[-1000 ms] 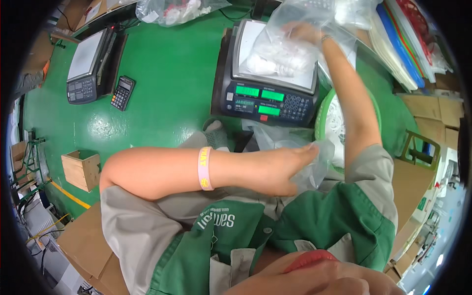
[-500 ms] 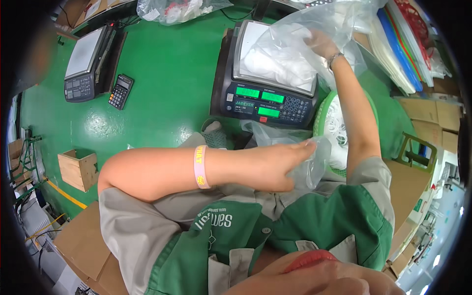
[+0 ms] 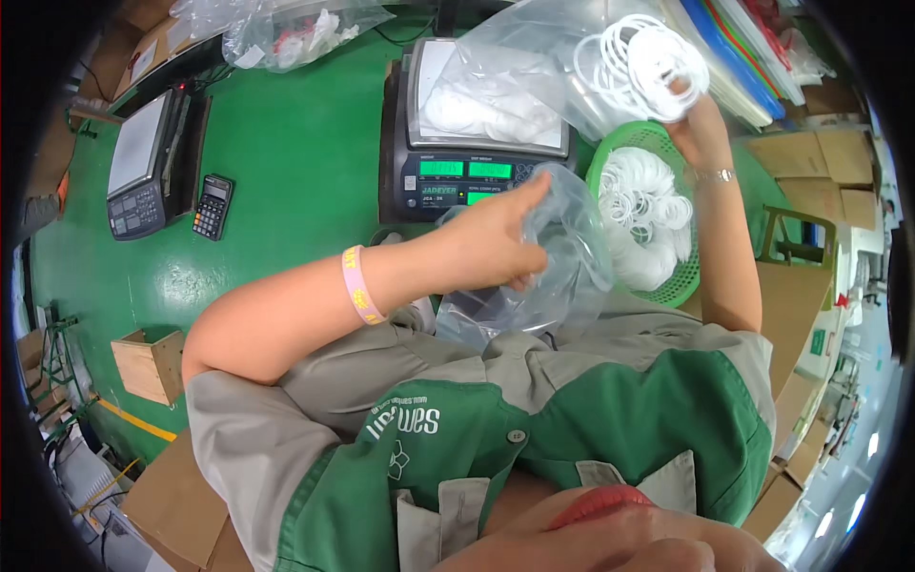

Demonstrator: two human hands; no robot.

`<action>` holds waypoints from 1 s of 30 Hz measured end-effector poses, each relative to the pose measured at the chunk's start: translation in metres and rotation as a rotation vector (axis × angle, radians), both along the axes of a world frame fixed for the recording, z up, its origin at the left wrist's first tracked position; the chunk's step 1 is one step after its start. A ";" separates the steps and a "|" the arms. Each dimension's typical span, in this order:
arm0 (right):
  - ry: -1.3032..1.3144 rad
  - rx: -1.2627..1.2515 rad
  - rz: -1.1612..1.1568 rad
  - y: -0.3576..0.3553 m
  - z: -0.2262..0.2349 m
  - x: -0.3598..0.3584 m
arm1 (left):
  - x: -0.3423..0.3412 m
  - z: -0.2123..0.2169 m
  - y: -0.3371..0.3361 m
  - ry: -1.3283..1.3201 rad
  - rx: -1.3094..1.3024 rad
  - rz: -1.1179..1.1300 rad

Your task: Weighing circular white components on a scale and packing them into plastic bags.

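Note:
My left hand [image 3: 491, 240] is closed on a clear plastic bag [image 3: 577, 234], pinching its edge between thumb and fingers while the rest hangs loose in front of me. My right hand [image 3: 701, 132] holds a bunch of thin white rings [image 3: 634, 69] up above the far edge of a green basket [image 3: 679, 294]. More white rings [image 3: 643, 205] fill that basket. Beyond my left hand, a counting scale [image 3: 396, 181] carries another clear bag [image 3: 486, 103] with white pieces inside; its upper part stretches right, beside the held rings.
A second scale [image 3: 138, 167] stands at the left with a calculator [image 3: 213, 207] beside it. A wooden box [image 3: 150, 367] sits lower left. Stacked coloured sheets [image 3: 739, 57] are at the far right, cardboard boxes [image 3: 796, 157] nearer. Another plastic bag [image 3: 305, 33] lies at the back.
My right hand has left the bag on the scale and now holds white rings further right. My left hand has shifted up and left with its bag. The view has shifted, showing more of the basket.

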State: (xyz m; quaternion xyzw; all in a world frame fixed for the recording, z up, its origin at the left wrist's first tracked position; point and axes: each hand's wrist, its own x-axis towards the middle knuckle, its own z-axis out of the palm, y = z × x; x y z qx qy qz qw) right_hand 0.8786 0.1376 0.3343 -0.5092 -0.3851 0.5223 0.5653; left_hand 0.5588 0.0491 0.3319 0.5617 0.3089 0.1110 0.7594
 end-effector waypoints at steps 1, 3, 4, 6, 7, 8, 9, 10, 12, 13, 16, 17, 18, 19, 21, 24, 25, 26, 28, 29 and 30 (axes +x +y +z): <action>0.019 -0.016 0.053 -0.016 0.003 -0.004 | -0.002 -0.002 -0.001 0.000 -0.031 0.061; 0.019 -0.065 0.120 -0.062 0.011 -0.021 | -0.002 -0.005 -0.002 0.022 -0.034 0.113; -0.029 -0.101 0.142 -0.084 0.009 -0.024 | 0.001 -0.009 -0.003 0.008 -0.014 0.127; -0.488 -0.222 0.320 -0.122 0.002 -0.045 | 0.004 0.007 -0.008 0.022 0.030 0.090; -0.695 -0.070 0.443 -0.137 -0.012 -0.051 | 0.008 -0.009 -0.018 -0.043 0.288 -0.001; -0.745 -0.055 0.497 -0.145 -0.021 -0.068 | 0.012 -0.017 -0.026 -0.105 0.551 -0.046; -0.828 -0.097 0.607 -0.148 -0.035 -0.074 | 0.012 -0.024 -0.038 -0.126 0.596 -0.131; -0.911 -0.138 0.718 -0.151 -0.051 -0.076 | 0.012 -0.018 -0.044 -0.133 0.557 -0.210; -1.237 -0.108 0.890 -0.166 -0.094 -0.074 | 0.012 -0.007 -0.048 -0.151 0.503 -0.338; -1.400 -0.085 0.976 -0.168 -0.104 -0.076 | 0.012 -0.005 -0.049 -0.158 0.487 -0.386; -1.276 -0.238 1.038 -0.159 -0.110 -0.075 | 0.009 -0.004 -0.049 -0.168 0.485 -0.445; -1.234 -0.210 0.998 -0.157 -0.103 -0.077 | 0.007 -0.003 -0.047 -0.155 0.471 -0.462; -1.192 -0.183 0.957 -0.154 -0.093 -0.078 | 0.006 -0.002 -0.046 -0.143 0.457 -0.478; -1.152 -0.156 0.913 -0.152 -0.085 -0.080 | 0.005 -0.003 -0.046 -0.142 0.452 -0.473; -1.170 -0.181 0.969 -0.149 -0.086 -0.077 | 0.004 -0.005 -0.045 -0.135 0.441 -0.464; -1.224 -0.196 1.085 -0.143 -0.076 -0.082 | 0.001 -0.003 -0.043 -0.100 0.415 -0.443; -1.213 -0.160 1.099 -0.146 -0.072 -0.083 | 0.001 -0.003 -0.041 -0.089 0.407 -0.440; -1.202 -0.124 1.113 -0.148 -0.070 -0.083 | 0.000 -0.006 -0.041 -0.075 0.401 -0.434; -1.232 0.076 1.157 -0.149 -0.080 -0.081 | -0.001 -0.008 -0.040 -0.069 0.388 -0.430; -1.244 0.182 1.176 -0.150 -0.088 -0.079 | -0.002 -0.005 -0.038 -0.073 0.385 -0.429; -1.150 0.135 1.070 -0.151 -0.109 -0.080 | -0.002 -0.004 -0.038 -0.076 0.382 -0.428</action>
